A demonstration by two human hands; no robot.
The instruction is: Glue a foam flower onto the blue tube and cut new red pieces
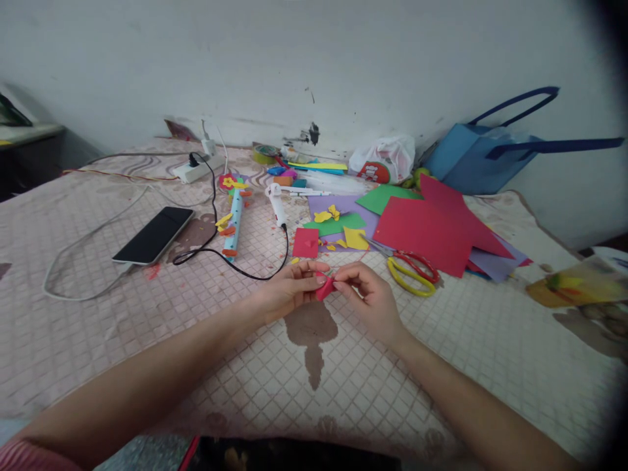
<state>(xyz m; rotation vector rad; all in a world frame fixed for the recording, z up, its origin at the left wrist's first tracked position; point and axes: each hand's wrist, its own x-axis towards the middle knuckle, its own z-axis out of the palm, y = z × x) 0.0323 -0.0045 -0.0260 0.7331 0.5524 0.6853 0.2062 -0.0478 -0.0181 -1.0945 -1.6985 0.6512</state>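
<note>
A small piece of red paper is held between my two hands above the patterned tablecloth. My left hand pinches it from the left, thumb on top. From the right, the fingertips of my right hand close on its edge. Just beyond my hands lies a red paper square, beside yellow paper scraps. Scissors with red and yellow handles rest to the right of my right hand. A white glue gun lies farther back, its black cord curving toward my left hand.
Coloured sheets, the top one red, lie at right. A blue bag and a white plastic bag stand by the wall. At left are a phone, a power strip and a light-blue strip with paper flowers.
</note>
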